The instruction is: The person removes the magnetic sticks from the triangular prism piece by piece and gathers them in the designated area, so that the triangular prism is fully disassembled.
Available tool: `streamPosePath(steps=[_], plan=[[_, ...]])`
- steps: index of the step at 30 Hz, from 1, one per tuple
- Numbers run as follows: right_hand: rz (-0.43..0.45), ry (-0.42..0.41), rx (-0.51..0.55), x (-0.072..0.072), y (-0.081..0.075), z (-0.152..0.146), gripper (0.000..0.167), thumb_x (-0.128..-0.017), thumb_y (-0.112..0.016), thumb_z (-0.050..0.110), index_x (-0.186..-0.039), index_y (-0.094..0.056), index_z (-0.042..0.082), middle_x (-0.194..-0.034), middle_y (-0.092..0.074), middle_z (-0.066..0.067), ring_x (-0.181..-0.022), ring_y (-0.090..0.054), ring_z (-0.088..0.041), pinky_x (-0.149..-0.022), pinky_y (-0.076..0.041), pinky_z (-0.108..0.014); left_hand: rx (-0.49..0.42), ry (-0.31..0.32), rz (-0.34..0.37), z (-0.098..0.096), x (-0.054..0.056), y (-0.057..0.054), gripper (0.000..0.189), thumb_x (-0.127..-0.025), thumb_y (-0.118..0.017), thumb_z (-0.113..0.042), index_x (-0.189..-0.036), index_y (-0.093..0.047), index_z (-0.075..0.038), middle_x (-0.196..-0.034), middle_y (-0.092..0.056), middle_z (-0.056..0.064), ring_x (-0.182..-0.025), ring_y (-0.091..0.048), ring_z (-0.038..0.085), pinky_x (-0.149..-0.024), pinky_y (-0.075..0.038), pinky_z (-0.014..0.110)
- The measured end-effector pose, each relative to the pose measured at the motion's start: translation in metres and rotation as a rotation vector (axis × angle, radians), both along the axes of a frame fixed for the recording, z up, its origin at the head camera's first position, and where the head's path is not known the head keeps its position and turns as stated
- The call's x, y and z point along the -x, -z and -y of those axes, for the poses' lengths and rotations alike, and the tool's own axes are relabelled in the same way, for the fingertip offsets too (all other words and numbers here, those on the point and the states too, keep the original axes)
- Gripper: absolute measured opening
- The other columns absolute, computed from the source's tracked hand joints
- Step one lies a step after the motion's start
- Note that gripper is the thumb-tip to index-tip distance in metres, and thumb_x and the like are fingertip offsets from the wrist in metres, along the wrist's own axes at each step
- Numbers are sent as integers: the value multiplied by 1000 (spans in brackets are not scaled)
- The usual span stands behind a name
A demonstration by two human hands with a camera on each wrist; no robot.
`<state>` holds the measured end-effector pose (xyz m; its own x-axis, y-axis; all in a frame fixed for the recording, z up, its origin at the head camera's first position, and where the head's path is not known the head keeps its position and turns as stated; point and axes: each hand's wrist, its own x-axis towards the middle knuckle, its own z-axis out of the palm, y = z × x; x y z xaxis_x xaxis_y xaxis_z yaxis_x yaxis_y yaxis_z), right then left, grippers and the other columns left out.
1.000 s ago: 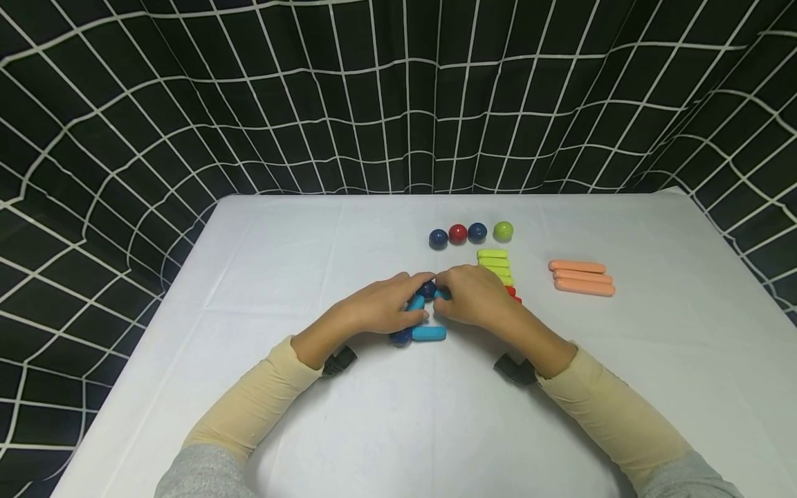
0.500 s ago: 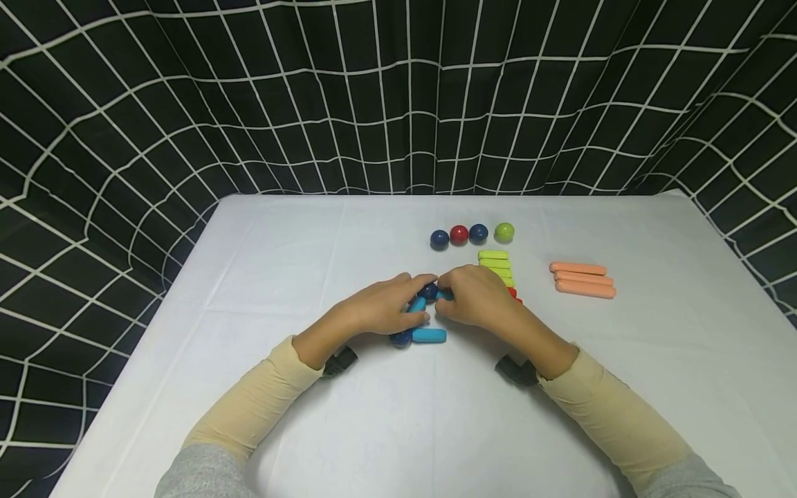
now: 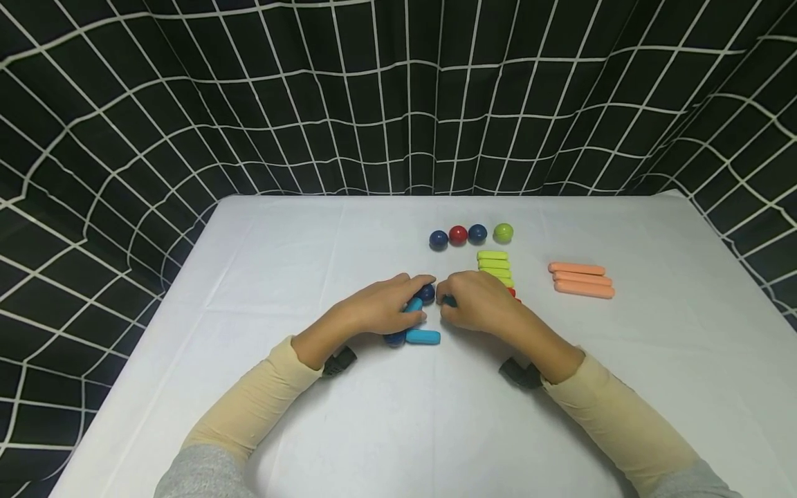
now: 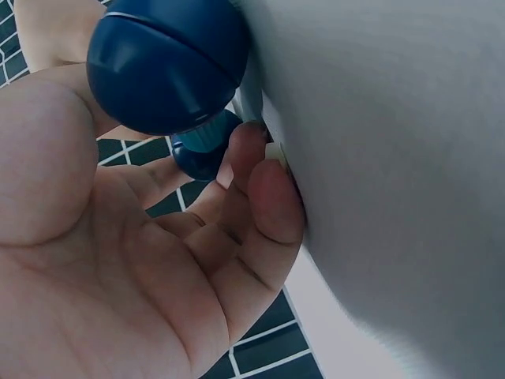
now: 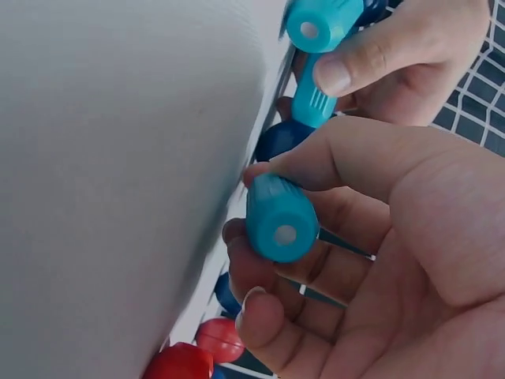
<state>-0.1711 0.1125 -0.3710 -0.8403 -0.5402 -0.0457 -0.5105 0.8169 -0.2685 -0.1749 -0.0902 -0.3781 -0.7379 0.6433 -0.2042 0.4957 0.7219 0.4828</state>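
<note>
My right hand (image 3: 476,301) pinches a light-blue magnetic stick (image 5: 282,219) between thumb and fingers; a pale disc shows in its end. A gap separates this hand from a dark-blue ball (image 3: 427,293). My left hand (image 3: 386,304) holds a joined piece, its thumb against a second light-blue stick (image 5: 314,99) and its index finger at that ball. This stick runs between the far ball and a nearer dark-blue ball (image 3: 395,339). From the nearer ball a third light-blue stick (image 3: 423,337) points right along the table. The left fingers partly cover the piece.
Beyond the hands stands a row of balls: dark blue (image 3: 438,240), red (image 3: 458,235), dark blue (image 3: 477,234) and green (image 3: 503,232). Yellow-green sticks (image 3: 494,264) and red ones (image 3: 512,292) lie by the right hand. Orange sticks (image 3: 582,278) lie farther right on the white table (image 3: 299,242).
The right hand has drawn slightly right and nearer with its stick, away from the far ball. The joined piece's near end has shifted a little left; the left hand barely moves.
</note>
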Motion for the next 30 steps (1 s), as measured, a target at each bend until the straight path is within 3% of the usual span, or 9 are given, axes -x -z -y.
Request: streamPosePath(steps=[12, 21, 30], plan=[[-7, -33, 31, -20, -4, -20, 14, -84, -76, 6, -98, -73, 7, -85, -70, -1, -71, -57, -16, -70, -52, -36, 24, 4, -24, -3, 1, 2, 65, -99, -63, -33, -156, -35, -19, -118, -57, 7, -89, -55, 16, -79, -48, 31], [-30, -121, 11, -37, -2, -39, 17, -81, -81, 3, -93, -77, 14, -82, -64, 3, -76, -58, -14, -68, -53, -34, 31, -8, -24, -3, 1, 5, 67, -98, -64, -34, -156, -35, -19, -117, -56, 5, -89, -54, 16, -77, -47, 30], [-8, -44, 7, -45, -5, -50, 22, -77, -85, 4, -94, -74, 10, -85, -67, 3, -78, -58, -17, -75, -54, -40, 30, -16, -17, -3, 1, 5, 68, -98, -64, -36, -157, -34, -20, -117, -56, 5, -89, -55, 17, -76, -47, 30]])
